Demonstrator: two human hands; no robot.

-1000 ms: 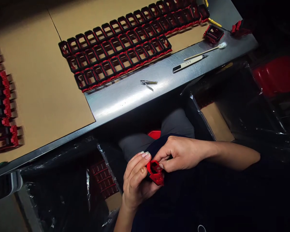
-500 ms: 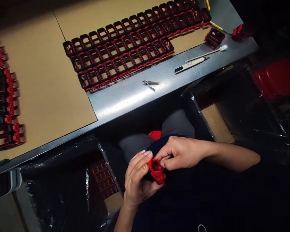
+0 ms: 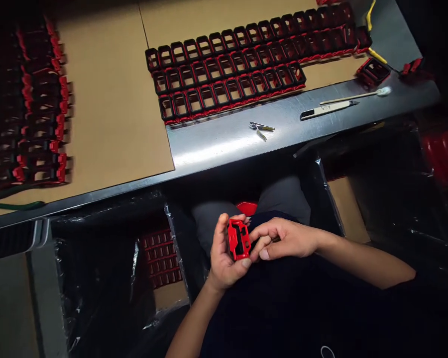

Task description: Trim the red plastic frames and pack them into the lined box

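Observation:
Above my lap, my left hand [image 3: 226,261] grips a red and black plastic housing [image 3: 234,239] by its edges, thumb at the bottom and fingers around the far side. The housing's red face with its dark openings is turned up toward me. Just to its right is my right hand [image 3: 283,239], fingers partly curled, the index fingertip at or very near the housing's right edge. Whether that fingertip touches it I cannot tell. No object shows in the right hand's fingers.
Rows of similar housings [image 3: 224,94] stand on cardboard [image 3: 115,124] over a metal table, with more stacked at left [image 3: 41,119]. Nail clippers [image 3: 261,128], a craft knife [image 3: 328,109] and a cotton swab [image 3: 353,96] lie near the front edge. Plastic-lined boxes [image 3: 108,268] flank my knees.
The housing has been turned in my left hand so its red face now points up. My right hand's fingers have drawn back from its opening. The camera view has shifted left.

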